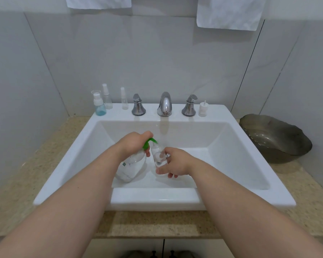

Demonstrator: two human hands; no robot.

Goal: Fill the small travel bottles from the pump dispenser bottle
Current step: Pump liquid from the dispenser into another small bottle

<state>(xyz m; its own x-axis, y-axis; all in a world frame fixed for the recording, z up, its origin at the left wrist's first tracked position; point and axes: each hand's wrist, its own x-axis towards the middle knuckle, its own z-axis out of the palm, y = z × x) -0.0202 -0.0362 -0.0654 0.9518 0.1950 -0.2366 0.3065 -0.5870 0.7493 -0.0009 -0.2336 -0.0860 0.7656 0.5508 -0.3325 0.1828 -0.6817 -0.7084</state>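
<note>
Over the white ceramic sink [67, 170], the left hand [132, 144] clamps its fingers on the green-pump clear plastic dispenser bottle [131, 168]; the right hand [175, 162] grips 1 small clear travel bottle [158, 155] under the spout. Light, probably slippery: hold mid-body.

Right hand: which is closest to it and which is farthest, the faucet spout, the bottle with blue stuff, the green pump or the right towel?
1. Green pump, just left of the right hand, which holds a small travel bottle.
2. Faucet spout, behind, at the back of the sink.
3. Bottle with blue liquid, back left corner.
4. White towel, high on the wall, right.
</note>
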